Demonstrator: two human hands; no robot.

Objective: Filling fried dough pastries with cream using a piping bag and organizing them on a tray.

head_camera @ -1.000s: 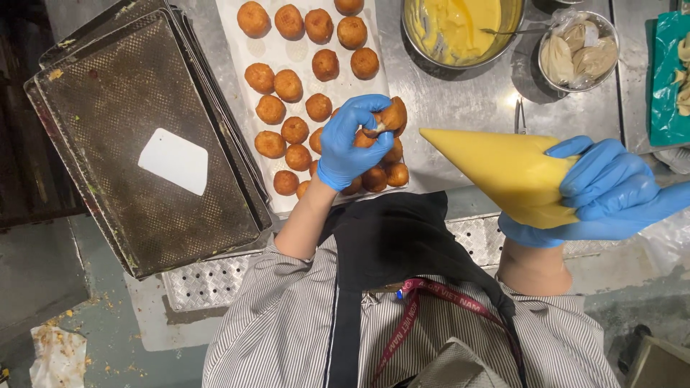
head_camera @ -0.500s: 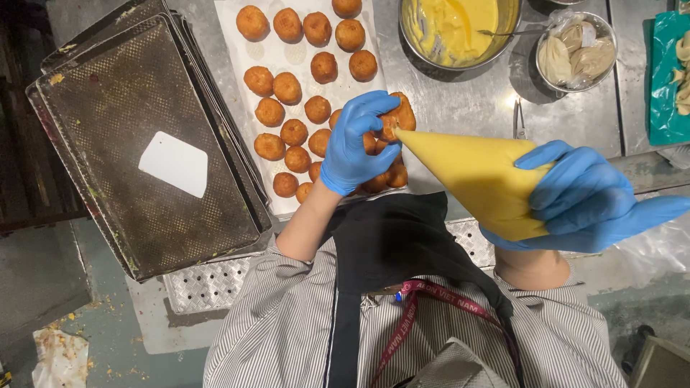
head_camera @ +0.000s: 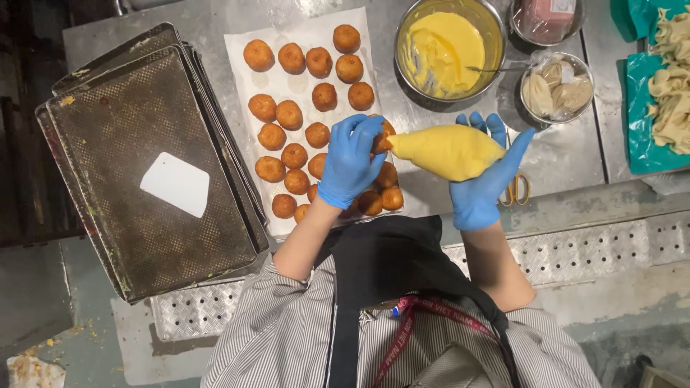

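Piping bag now swung level, tip meeting the ball in the left hand. Right hand has shifted inward, its grip cupping the bag from beneath.

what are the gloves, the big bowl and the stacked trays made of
Gloves: thin blue rubber, probably nitrile, matte and creased tight over the fingers. Bowl: shiny metal, likely stainless steel, with a bright rim. Trays: dark, dull perforated metal, worn and stained at the edges.

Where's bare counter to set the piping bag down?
Bare steel lies between the parchment sheet and the custard bowl, and right of the scissors below the small bowl. The parchment's near end by the left hand is crowded.
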